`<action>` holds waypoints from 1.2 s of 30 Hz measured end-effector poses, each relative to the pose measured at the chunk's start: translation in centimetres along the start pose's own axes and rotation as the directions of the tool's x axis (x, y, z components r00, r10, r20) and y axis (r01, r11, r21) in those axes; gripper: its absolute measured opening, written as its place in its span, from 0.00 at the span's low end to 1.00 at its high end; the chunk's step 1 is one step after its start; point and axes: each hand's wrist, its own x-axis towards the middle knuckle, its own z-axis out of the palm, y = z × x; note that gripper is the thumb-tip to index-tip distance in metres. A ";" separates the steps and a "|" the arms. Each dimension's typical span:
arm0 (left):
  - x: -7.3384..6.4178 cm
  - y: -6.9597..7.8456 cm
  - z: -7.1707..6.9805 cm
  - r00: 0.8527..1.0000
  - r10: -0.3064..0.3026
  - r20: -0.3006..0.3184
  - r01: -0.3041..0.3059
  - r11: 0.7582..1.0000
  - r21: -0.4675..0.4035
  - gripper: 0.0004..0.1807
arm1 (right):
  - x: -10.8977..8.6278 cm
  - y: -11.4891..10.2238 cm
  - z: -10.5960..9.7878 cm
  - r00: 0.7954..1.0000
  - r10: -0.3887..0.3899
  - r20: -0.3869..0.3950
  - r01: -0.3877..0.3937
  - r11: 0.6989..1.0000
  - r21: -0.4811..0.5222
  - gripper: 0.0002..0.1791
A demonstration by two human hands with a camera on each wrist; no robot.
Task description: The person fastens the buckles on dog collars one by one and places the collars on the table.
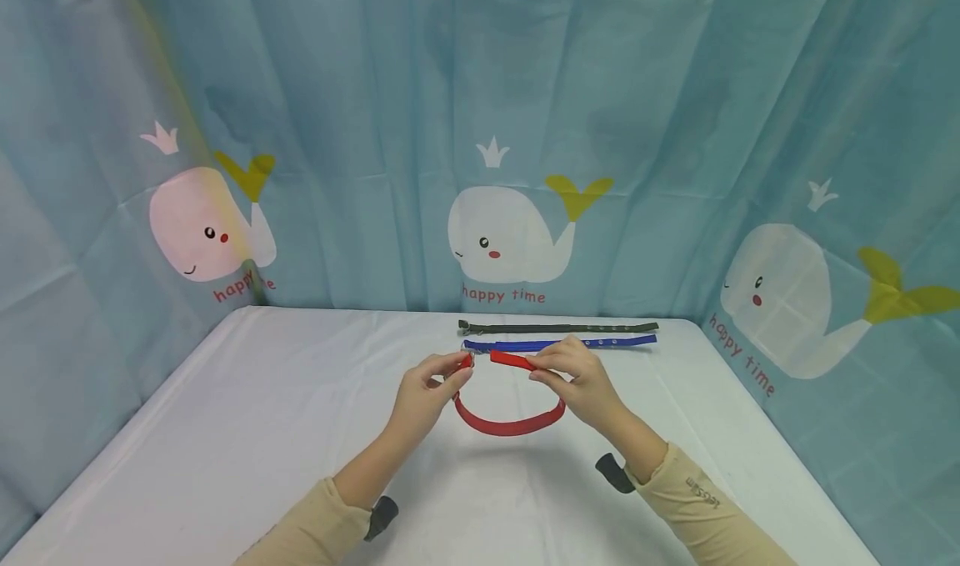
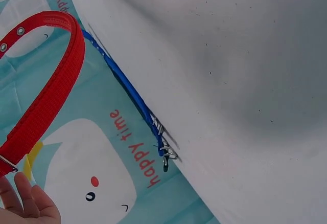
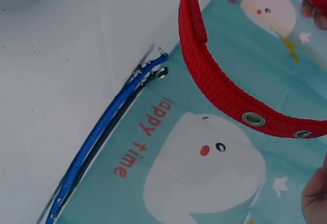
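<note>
A red pet collar (image 1: 510, 427) with metal eyelets (image 3: 254, 119) hangs in a loop between both hands, its curve toward the front of the table. My left hand (image 1: 417, 395) pinches the collar's buckle end; the metal buckle (image 2: 8, 163) shows by the fingertips in the left wrist view. My right hand (image 1: 588, 385) pinches the strap end between thumb and fingers, with the red tip pointing left at the buckle. A short gap separates tip and buckle. Behind the hands lies a blue collar (image 1: 622, 342), and beyond it a dark green collar (image 1: 555, 328).
The table (image 1: 247, 433) wears a white cover, and both spare collars lie near its back edge, buckles to the left. A teal curtain (image 1: 337, 132) printed with whales surrounds the back and sides. A dark wrist strap piece (image 1: 615, 473) sticks out beside the right sleeve.
</note>
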 end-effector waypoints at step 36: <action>-0.6 0.9 0.5 0.998 -0.027 0.060 0.030 0.998 -0.060 0.16 | 0.0 -0.8 0.8 0.995 -0.061 0.078 0.064 0.997 -0.037 0.15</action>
